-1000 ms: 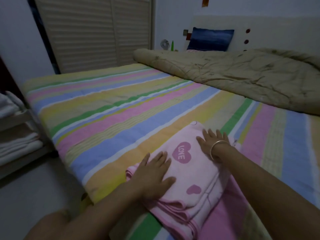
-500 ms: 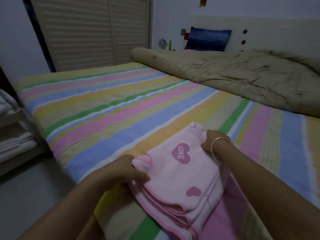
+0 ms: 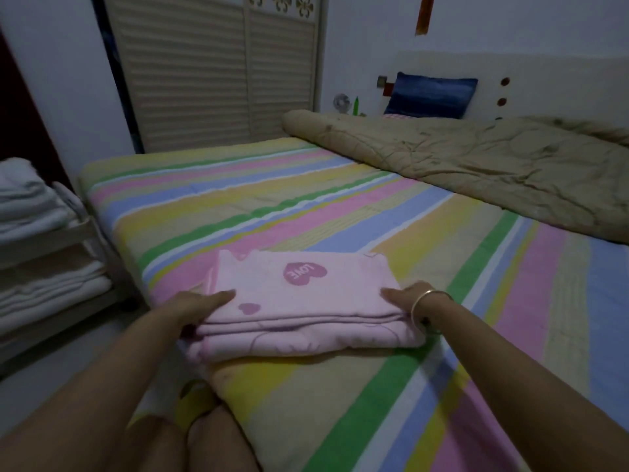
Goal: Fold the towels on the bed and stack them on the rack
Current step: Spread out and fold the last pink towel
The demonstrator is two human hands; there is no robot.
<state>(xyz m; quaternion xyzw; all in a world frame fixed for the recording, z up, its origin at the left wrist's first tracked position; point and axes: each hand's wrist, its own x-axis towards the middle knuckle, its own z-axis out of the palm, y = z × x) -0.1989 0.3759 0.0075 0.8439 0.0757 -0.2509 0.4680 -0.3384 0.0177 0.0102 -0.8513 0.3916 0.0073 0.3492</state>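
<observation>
A crumpled olive-brown quilt [image 3: 476, 172] lay just before a dark blue pillow [image 3: 430, 95]. Beige louvred wardrobe doors [image 3: 218, 73] stood closed at the far left.

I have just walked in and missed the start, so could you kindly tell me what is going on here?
A person is holding a folded pink towel at its two ends, the left-hand grip and the right-hand grip each pinching it, thumb on top. It sits near the edge of the striped bed. The rack to the left already holds folded white towels.
</observation>
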